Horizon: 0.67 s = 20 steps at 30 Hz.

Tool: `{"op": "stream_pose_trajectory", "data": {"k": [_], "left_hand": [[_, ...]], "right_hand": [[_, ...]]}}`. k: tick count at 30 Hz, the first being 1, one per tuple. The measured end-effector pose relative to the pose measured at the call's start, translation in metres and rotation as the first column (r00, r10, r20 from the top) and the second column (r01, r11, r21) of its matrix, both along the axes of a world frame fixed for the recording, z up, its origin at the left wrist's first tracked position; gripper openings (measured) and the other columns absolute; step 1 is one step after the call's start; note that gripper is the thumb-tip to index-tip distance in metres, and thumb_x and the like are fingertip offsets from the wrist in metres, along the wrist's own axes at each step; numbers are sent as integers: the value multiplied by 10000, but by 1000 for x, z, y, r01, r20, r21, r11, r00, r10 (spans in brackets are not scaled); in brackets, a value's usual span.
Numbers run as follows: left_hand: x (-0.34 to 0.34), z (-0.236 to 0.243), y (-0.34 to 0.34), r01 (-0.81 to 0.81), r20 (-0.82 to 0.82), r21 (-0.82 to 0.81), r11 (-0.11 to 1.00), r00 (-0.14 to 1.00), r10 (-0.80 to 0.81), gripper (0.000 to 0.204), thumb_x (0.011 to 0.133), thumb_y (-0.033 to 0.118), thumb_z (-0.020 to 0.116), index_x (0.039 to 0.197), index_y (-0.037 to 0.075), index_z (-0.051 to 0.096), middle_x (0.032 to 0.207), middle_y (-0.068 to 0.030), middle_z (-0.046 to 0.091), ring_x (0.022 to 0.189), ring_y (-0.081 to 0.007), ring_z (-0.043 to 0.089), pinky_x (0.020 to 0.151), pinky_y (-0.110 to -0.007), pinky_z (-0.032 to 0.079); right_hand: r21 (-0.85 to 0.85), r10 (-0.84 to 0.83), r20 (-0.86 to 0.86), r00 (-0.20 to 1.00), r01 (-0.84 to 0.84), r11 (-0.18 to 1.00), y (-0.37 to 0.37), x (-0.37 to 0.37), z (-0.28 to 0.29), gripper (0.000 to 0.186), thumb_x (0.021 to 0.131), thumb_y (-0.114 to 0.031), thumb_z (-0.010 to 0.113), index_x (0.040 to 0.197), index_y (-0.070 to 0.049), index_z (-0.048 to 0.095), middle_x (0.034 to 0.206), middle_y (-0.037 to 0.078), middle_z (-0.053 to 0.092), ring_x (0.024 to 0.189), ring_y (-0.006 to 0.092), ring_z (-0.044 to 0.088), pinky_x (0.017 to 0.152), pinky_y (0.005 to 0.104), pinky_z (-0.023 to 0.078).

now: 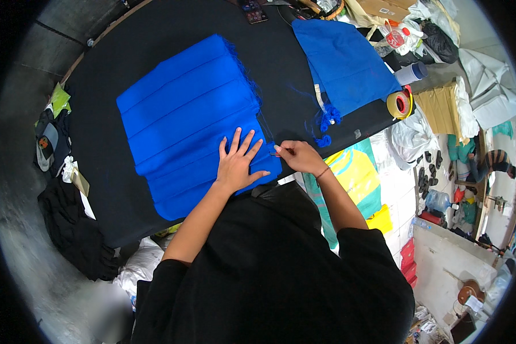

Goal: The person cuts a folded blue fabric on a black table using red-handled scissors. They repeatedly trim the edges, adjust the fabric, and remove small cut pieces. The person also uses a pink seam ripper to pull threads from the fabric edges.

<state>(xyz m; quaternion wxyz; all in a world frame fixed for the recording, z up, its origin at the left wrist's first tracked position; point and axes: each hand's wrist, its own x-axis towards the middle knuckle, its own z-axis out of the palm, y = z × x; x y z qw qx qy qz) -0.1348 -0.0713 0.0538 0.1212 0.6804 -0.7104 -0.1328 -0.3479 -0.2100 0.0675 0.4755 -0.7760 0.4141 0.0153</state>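
Note:
A bright blue cloth [183,109] with several parallel seams lies spread on the black-covered table [120,46]. Its right edge is frayed into loose threads. My left hand [235,166] rests flat on the near right part of the cloth, fingers spread. At the cloth's near right corner, my right hand [299,157] is closed in a pinch on a small thin dark tool [274,153]. The tool's tip meets the frayed edge; its exact kind is too small to make out. Tufts of blue thread [328,116] lie on the table to the right.
A second, folded blue cloth [347,66] lies at the far right, near tape rolls [399,105] and a dark-capped container [411,73]. A phone [252,10] sits at the far edge. Dark clothing [74,226] hangs at the left edge. Yellow-green sacking [352,178] is on the floor.

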Motion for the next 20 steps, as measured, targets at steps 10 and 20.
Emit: {"op": "stream_pose_trajectory", "data": {"k": [10,20], "left_hand": [[3,3,-3,-7,33,104,995,999,4,1171,682,809,789,1636,219,451,1759,-100,270,1640,-407,127,1268,-698,70],[3,5,-4,-4,46,155,988,999,-3,1216,668,814,795,1659,228,405,1776,-90,225,1646,-401,96,1270,-699,49]], "right_hand": [[100,52,-42,998,-47,994,-19,-7,-7,402,1065,-435,617,964,-75,764,794,184,713,755,343,707,726,432,524],[158,96,98,990,-111,981,-22,-4,-22,388,1062,-426,635,988,-72,774,852,178,747,787,292,729,743,409,531]]}}
